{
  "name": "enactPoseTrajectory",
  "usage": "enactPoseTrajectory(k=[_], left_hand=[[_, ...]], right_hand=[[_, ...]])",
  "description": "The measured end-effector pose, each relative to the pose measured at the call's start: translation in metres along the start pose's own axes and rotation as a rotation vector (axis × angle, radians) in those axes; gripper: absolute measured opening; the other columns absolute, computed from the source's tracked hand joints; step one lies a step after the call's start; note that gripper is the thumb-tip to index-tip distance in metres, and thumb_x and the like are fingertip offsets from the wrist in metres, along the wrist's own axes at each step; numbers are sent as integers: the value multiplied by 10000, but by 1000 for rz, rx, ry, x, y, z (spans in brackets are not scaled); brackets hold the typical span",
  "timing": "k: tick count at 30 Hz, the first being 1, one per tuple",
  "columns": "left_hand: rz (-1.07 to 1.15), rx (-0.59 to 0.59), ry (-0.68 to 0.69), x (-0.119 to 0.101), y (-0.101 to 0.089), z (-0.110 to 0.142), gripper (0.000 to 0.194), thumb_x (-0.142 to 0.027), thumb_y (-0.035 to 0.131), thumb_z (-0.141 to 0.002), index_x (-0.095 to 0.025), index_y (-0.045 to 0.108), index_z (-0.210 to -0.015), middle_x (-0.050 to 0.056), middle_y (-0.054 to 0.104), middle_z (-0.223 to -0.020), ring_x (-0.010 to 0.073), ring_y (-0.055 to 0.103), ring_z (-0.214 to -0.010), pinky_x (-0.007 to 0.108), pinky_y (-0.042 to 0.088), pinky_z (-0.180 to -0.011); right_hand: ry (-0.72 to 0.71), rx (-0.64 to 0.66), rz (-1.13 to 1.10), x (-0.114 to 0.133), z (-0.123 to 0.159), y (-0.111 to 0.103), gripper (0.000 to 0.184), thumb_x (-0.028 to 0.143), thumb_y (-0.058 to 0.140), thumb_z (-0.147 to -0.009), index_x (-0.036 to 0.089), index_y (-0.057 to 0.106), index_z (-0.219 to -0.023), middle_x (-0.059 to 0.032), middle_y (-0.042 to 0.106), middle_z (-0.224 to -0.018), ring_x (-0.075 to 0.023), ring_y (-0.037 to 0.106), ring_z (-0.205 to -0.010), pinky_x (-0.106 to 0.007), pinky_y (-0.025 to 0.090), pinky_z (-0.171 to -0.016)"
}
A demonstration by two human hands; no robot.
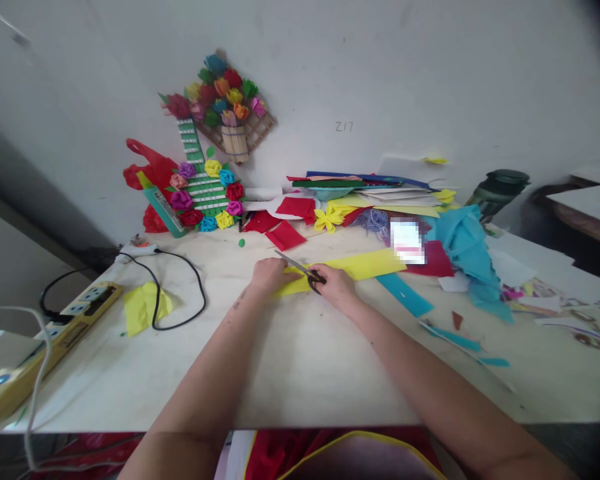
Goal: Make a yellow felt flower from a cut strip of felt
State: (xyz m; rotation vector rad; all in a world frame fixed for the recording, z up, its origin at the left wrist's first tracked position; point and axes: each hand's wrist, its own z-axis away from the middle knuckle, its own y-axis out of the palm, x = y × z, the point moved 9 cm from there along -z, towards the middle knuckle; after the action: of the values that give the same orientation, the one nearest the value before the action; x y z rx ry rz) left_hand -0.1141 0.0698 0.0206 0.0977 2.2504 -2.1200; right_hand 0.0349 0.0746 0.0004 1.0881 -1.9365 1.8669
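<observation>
A long strip of yellow crepe paper lies across the middle of the table. At its left end my left hand is closed on the paper, fingers pinching its edge. My right hand grips the dark handles of a pair of scissors. The scissor blades point up and left over the yellow strip, close to my left fingers. Whether the blades are cutting into the paper, I cannot tell. Beyond the strip's right end lie a dark red sheet and a bright, pixelated rectangle.
A yellow power strip and black cable lie left, near a yellow paper piece. A green glue bottle and flower-trimmed paper guitar stand behind. Blue crepe paper, scraps and a dark bottle are at right.
</observation>
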Motion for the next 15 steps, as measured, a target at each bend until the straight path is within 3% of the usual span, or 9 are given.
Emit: enactPoseTrajectory(k=[6,15], left_hand=[[75,-22,13,-3,-2,-1,501,-648,390,-628,-204,585,-758,87,613,-772,234,553,-743,275,350,-577],[272,103,-72,5,9,-5,427,-590,559,-503,-208,598,-689,25,561,-629,190,518,-649,245,305,-526]], right_hand=[[13,-19,-87,-5,-3,1,354,218,556,-649,317,559,-989,47,640,-935,-131,572,-900,-241,450,-754],[16,-89,-365,-17,-10,1,347,206,564,-625,249,561,-970,11,654,-859,-129,595,-819,-245,466,-720]])
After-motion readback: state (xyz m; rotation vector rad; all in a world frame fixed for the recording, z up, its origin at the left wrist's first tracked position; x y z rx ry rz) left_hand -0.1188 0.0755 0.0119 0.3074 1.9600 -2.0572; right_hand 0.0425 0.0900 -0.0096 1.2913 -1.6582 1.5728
